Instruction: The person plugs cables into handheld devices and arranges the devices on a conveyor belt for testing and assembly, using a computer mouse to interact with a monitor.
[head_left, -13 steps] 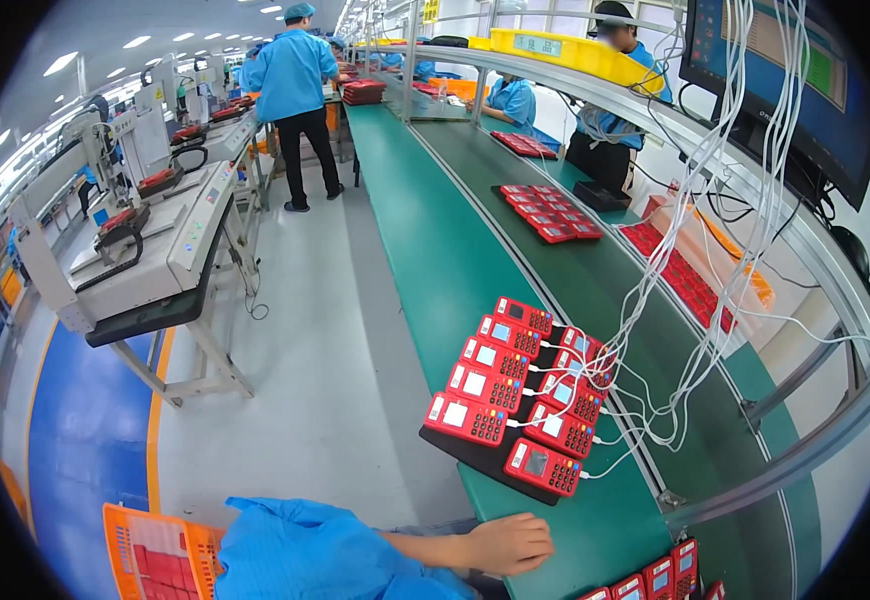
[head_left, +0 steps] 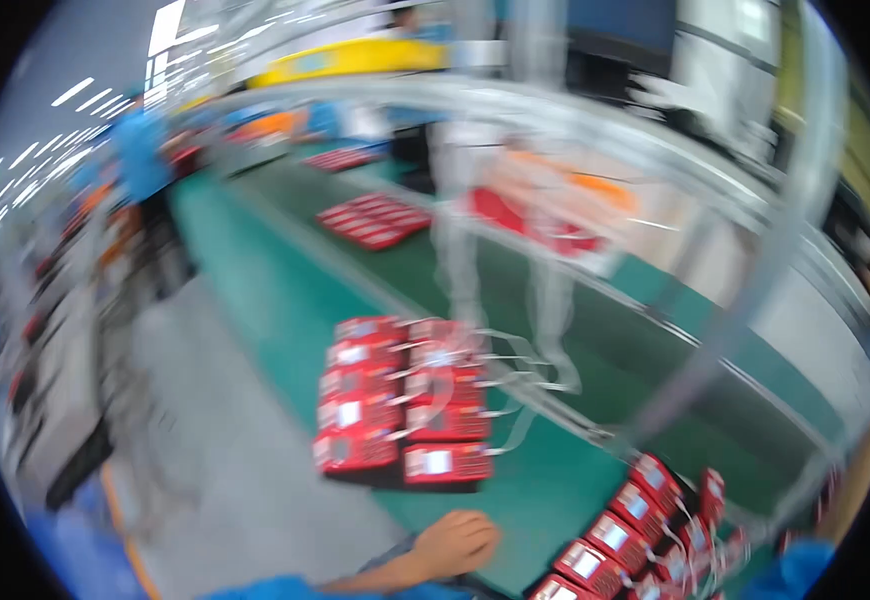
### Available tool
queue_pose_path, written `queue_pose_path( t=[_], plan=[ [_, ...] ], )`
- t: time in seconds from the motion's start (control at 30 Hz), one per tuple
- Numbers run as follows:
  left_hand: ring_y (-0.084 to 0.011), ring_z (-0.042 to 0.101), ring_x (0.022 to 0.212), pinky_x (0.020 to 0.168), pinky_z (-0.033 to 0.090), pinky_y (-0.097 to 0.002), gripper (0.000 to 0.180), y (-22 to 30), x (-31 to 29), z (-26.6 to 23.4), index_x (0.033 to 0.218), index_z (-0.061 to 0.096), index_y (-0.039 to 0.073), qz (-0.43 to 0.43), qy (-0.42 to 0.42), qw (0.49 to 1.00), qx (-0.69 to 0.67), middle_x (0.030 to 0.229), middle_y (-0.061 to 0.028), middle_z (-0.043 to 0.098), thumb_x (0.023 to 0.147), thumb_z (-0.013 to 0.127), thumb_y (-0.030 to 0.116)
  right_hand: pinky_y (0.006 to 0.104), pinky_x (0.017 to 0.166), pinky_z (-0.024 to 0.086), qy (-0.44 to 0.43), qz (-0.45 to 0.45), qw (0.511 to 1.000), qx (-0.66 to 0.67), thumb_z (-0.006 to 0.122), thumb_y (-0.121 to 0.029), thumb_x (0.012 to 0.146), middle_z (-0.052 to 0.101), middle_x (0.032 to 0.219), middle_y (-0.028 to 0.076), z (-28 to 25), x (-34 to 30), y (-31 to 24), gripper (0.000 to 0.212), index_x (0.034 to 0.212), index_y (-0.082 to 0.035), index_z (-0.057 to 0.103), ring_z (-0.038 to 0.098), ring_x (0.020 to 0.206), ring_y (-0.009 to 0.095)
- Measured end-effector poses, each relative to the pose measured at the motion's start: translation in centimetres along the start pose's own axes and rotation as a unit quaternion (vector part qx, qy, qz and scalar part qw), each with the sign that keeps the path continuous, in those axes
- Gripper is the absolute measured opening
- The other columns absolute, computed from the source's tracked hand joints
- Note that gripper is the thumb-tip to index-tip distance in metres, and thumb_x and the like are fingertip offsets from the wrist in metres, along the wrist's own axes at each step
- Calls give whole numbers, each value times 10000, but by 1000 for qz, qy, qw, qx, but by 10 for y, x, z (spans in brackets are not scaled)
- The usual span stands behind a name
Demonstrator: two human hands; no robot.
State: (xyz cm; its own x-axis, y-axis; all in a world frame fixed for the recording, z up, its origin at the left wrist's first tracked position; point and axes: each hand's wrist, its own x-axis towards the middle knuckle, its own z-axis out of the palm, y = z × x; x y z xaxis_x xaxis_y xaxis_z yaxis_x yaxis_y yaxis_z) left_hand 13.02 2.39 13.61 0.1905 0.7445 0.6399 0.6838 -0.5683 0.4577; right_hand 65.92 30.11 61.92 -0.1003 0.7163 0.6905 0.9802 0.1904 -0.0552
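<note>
My left hand (head_left: 460, 543) rests palm down by the near edge of the green bench (head_left: 525, 520), its fingers curled in a loose fist; nothing shows in them. Just beyond it, two rows of red handheld payment terminals (head_left: 448, 462) lie on a black board (head_left: 385, 480), white cables (head_left: 515, 355) plugged into their ends. Right of the hand is a second group of red terminals (head_left: 610, 535), several with lit screens and white cables. A blue sleeve (head_left: 803, 568) appears at the lower right; my right hand is not visible. Motion blurs the picture.
A metal frame (head_left: 745, 310) with a shelf rises over the bench, bearing a yellow bin (head_left: 355, 60) and a monitor (head_left: 620, 30). More red terminals (head_left: 373, 220) lie on the dark green belt (head_left: 595, 310). A person in blue (head_left: 140, 155) stands at the far left.
My view has swung to the right, so the bench and terminals appear farther left. More of the second terminal group and a blue sleeve have come in. My left hand keeps its loose fist.
</note>
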Motion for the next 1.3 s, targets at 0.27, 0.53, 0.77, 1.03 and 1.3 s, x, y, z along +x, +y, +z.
queue_pose_path(
  t=[0.27, 0.53, 0.77, 1.03, 1.3],
  plan=[
    [-318, 610, 871, 774, 465, -414, 74, 13, 15, -18, 837, 650, 44, -38, -24, 999, 14, 870, -114, 661, 770, 671, 70, 318, 948, 436, 0, -46, 994, 100, 661, -239, 835, 670, 1089, 129, 29, -7, -65, 337, 1107, -41, 657, 611, 1048, 236],
    [-331, 603, 868, 772, 463, -429, 72, 9, 12, -14, 841, 646, 40, -39, -32, 999, -2, 879, -125, 656, 779, 661, 75, 322, 930, 446, 25, -36, 994, 98, 653, -254, 819, 680, 1041, 130, 20, -26, -51, 331, 1082, -54, 670, 624, 1007, 257],
    [-340, 601, 854, 758, 461, -426, 92, 16, 20, -17, 857, 644, 30, -27, -27, 999, 9, 878, -135, 650, 774, 667, 59, 344, 925, 463, 21, -43, 995, 87, 632, -279, 833, 682, 1076, 134, 21, -18, -55, 348, 1112, -73, 662, 631, 1029, 289],
    [-336, 603, 833, 743, 462, -427, 103, 19, 19, -19, 854, 648, 19, -24, -19, 1000, 2, 861, -137, 653, 757, 674, 42, 321, 924, 449, 23, -26, 993, 112, 663, -229, 810, 672, 1049, 132, 21, -23, -61, 308, 1070, -66, 674, 621, 996, 252],
    [-343, 599, 849, 761, 459, -433, 82, 17, 17, -19, 831, 646, 13, -35, -23, 999, -7, 868, -139, 656, 759, 671, 45, 312, 922, 459, 19, -29, 994, 101, 654, -217, 818, 683, 1052, 126, 23, -20, -59, 310, 1080, -53, 674, 634, 992, 245]
  ],
)
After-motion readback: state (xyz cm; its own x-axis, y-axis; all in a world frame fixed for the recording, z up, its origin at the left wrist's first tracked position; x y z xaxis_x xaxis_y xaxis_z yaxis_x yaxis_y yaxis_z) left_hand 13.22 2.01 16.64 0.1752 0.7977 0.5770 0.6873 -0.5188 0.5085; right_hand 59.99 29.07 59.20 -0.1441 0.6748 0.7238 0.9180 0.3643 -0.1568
